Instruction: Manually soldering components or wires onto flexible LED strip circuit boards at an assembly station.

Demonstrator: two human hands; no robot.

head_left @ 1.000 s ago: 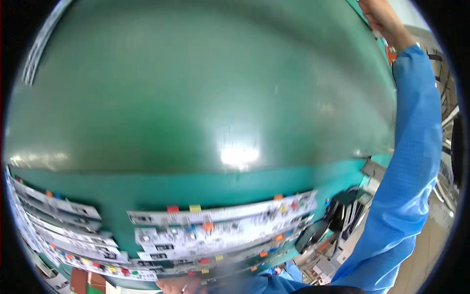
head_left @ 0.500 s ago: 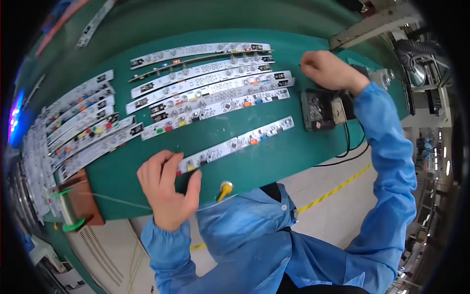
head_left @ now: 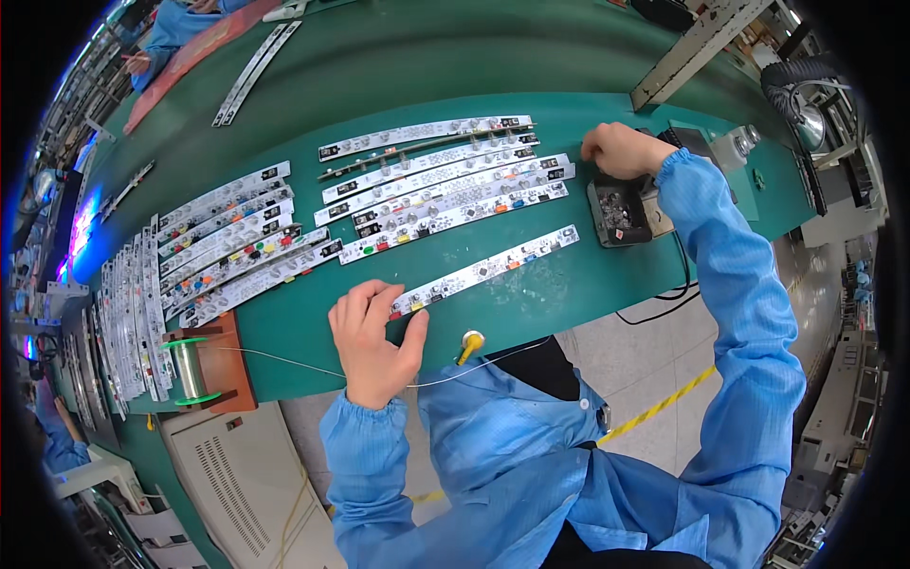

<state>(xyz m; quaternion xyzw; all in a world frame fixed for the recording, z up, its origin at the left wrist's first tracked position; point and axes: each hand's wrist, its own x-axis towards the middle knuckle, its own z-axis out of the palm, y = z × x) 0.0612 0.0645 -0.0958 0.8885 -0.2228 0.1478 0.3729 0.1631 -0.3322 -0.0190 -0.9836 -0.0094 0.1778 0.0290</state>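
A narrow white circuit board strip [head_left: 493, 268] lies slanting on the green mat, with small coloured parts along it. My left hand [head_left: 372, 346] is at its left end, fingers curled and thumb below, with the board's end between them. Thin solder wire [head_left: 284, 357] runs from a spool [head_left: 190, 370] with green rims, past my left wrist. Next to that hand is a yellow plug [head_left: 469, 347] at the table's front edge. My right hand [head_left: 621, 152] is closed just behind a small black box [head_left: 616, 213] of scraps; what its fingers hold is hidden.
Several similar strips [head_left: 431, 175] lie in a row behind, and more [head_left: 237, 242] are stacked at the left. Black cables [head_left: 678, 303] hang off the front edge. A clear bottle [head_left: 735, 147] and a metal post [head_left: 697, 57] stand at the right. Another person's sleeve [head_left: 175, 38] shows far left.
The whole view has shifted, so table and boards appear farther right. Both hands keep nearly the same places relative to the board and black box.
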